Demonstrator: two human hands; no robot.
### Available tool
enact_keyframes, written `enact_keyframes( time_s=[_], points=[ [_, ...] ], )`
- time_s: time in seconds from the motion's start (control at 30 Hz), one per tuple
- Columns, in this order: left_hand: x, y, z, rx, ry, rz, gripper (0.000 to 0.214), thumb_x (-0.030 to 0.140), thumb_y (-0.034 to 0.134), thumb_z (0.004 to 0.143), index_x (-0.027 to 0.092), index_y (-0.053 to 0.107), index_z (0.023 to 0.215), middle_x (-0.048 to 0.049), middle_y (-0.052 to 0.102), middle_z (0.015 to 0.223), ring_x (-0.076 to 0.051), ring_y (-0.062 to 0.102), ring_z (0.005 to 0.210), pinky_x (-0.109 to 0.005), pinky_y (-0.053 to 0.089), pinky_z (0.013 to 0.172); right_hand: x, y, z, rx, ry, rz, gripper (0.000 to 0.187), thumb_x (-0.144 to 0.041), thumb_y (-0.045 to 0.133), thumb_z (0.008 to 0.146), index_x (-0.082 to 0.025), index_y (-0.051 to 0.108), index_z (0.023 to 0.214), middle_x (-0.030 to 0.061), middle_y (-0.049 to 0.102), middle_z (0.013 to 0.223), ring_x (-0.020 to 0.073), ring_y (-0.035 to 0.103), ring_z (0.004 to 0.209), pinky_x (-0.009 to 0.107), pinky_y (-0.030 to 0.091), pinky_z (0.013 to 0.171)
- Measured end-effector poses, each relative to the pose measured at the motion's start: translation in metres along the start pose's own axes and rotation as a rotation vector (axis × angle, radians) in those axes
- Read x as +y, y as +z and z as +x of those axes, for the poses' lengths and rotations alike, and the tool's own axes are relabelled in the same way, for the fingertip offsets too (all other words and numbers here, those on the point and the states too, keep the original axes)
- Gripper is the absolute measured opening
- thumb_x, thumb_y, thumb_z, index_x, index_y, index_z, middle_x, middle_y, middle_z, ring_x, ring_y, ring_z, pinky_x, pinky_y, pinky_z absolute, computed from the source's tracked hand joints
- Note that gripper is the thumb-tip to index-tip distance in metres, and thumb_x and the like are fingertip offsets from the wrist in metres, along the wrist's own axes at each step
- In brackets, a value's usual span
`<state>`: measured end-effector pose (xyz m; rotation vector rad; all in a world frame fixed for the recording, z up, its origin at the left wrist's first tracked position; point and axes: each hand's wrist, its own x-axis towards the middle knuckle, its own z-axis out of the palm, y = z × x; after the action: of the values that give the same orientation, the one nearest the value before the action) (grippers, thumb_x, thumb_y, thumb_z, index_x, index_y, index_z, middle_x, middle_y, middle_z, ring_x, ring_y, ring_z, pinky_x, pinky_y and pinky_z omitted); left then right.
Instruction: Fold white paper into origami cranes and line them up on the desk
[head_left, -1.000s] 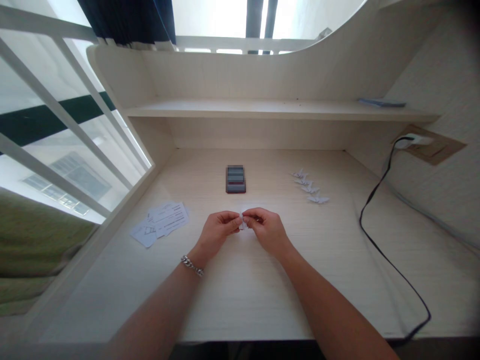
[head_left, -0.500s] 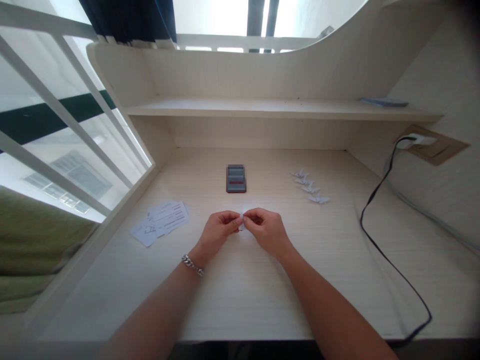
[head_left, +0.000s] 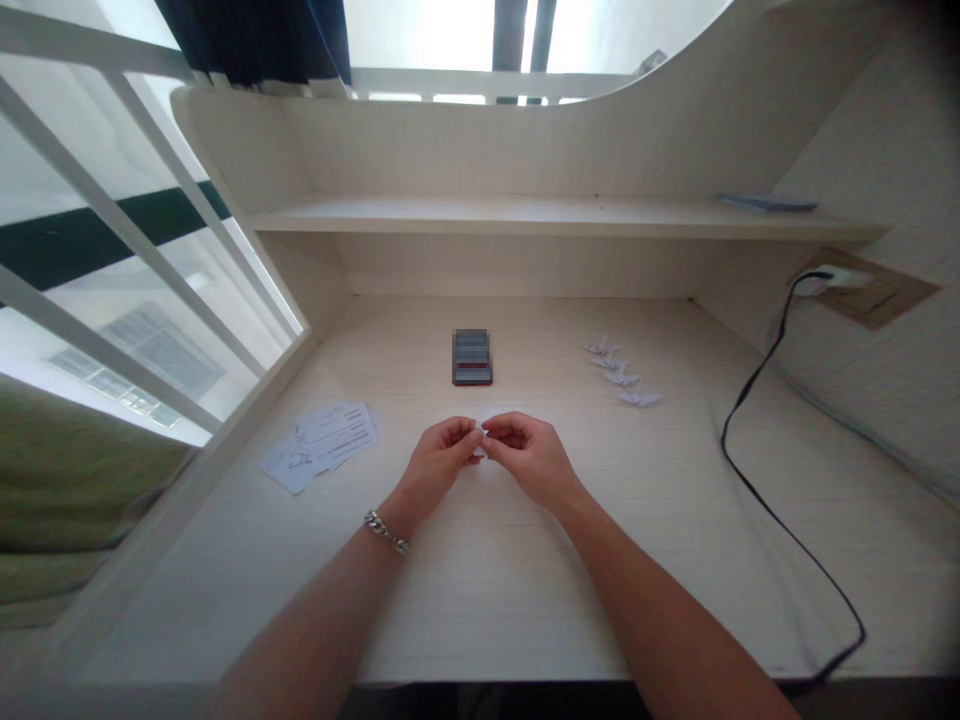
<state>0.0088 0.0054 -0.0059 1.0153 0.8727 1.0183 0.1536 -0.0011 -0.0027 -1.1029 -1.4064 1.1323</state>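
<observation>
A small folded piece of white paper (head_left: pixel 480 450) is pinched between both hands over the middle of the desk, mostly hidden by the fingers. My left hand (head_left: pixel 442 452), with a silver chain bracelet (head_left: pixel 387 533) at the wrist, grips it from the left between thumb and fingers. From the right, my right hand (head_left: pixel 531 455) closes its thumb and index finger on the same paper. Several folded white paper cranes (head_left: pixel 621 378) stand in a slanting row beyond my right hand. Past both hands lies a dark rectangular object (head_left: pixel 472 357), its face pixelated.
Printed paper sheets (head_left: pixel 336 438) overlap on the desk's left. A black cable (head_left: pixel 739 480) runs from a wall socket (head_left: pixel 862 290) down the right side. The shelf (head_left: pixel 480 215) spans the back, bearing a thin flat bluish item (head_left: pixel 766 204). White bars (head_left: pixel 161 250) border the left.
The fingertips have shifted slightly, and my right hand has risen a little with the thumb and index finger adjusting on the paper. Less of the paper shows now.
</observation>
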Motion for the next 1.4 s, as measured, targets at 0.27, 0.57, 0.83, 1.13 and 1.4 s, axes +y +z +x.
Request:
enact_keyframes(
  time_s=[0.27,0.57,0.83,1.13,1.4],
  points=[
    [-0.001,-0.001,0.002,0.07,0.095,0.169,0.021,0.033,0.064,0.07,0.013,0.061,0.072,0.0006,0.055,0.064,-0.007,0.046,0.056,-0.019,0.037,0.053,0.002,0.0,0.0,-0.004,0.026,0.008,0.015,-0.024,0.065,0.066,-0.017,0.054,0.073,0.0011,0.06,0.067,0.0134,0.058,0.061,0.026,0.048,0.057],
    [-0.003,-0.003,0.002,0.092,0.042,0.077,0.024,0.034,0.066,0.068,0.012,0.063,0.077,-0.0033,0.062,0.071,-0.011,0.055,0.063,-0.024,0.042,0.061,0.005,0.001,0.002,-0.076,0.109,0.122,0.017,-0.02,0.064,0.066,-0.017,0.05,0.075,-0.0013,0.058,0.062,0.0129,0.058,0.057,0.027,0.048,0.056],
    [0.0,-0.001,0.001,0.066,0.026,0.079,0.02,0.031,0.068,0.065,0.012,0.061,0.068,-0.0005,0.058,0.063,-0.008,0.051,0.058,-0.021,0.041,0.058,-0.001,0.003,-0.001,0.004,0.035,-0.053,0.016,-0.024,0.062,0.068,-0.019,0.049,0.075,-0.0005,0.058,0.067,0.0136,0.058,0.06,0.026,0.047,0.056],
    [0.0,0.001,0.001,0.09,0.046,0.069,0.019,0.032,0.065,0.069,0.015,0.06,0.074,0.0009,0.055,0.071,-0.008,0.051,0.063,-0.019,0.042,0.058,-0.007,0.002,-0.004,0.023,-0.032,-0.175,0.011,-0.024,0.059,0.07,-0.019,0.051,0.076,0.0004,0.059,0.069,0.0133,0.057,0.062,0.025,0.047,0.057],
    [0.003,0.003,-0.003,0.022,0.051,-0.093,0.017,0.026,0.065,0.071,0.014,0.062,0.083,-0.0027,0.06,0.079,-0.011,0.056,0.072,-0.025,0.045,0.069,-0.006,0.001,-0.001,0.009,0.007,0.052,0.018,-0.029,0.063,0.069,-0.017,0.055,0.079,0.0022,0.061,0.072,0.0145,0.059,0.066,0.028,0.05,0.062]
  ],
)
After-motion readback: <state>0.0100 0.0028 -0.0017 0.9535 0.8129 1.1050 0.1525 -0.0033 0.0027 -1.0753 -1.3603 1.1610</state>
